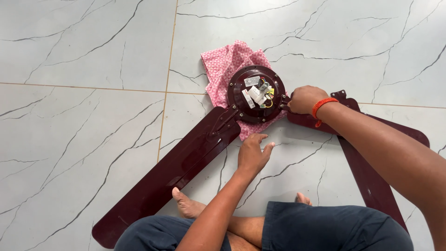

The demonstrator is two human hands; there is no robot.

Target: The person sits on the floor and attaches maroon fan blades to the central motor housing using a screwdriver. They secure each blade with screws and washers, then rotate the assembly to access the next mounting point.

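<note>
Lying on a pink cloth [223, 62] on the tiled floor [83, 116], the maroon fan motor [256, 94] shows its wiring. Right hand [304, 99] clenched at its rim, on a blade bracket [285, 103]. Left hand [253, 152] open, fingertips on floor. 1 blade [172, 174] extends left.

**Pale Marble-Look Floor, Evenly Lit**

From my feed I see only floor [83, 46]: large glossy tiles in a whitish grey, crossed by thin dark veins that run like cracks. Narrow tan grout lines [168, 69] divide them, one running up the frame, another across it. Soft daylight spreads evenly, with faint shadows and no harsh glare.
</note>
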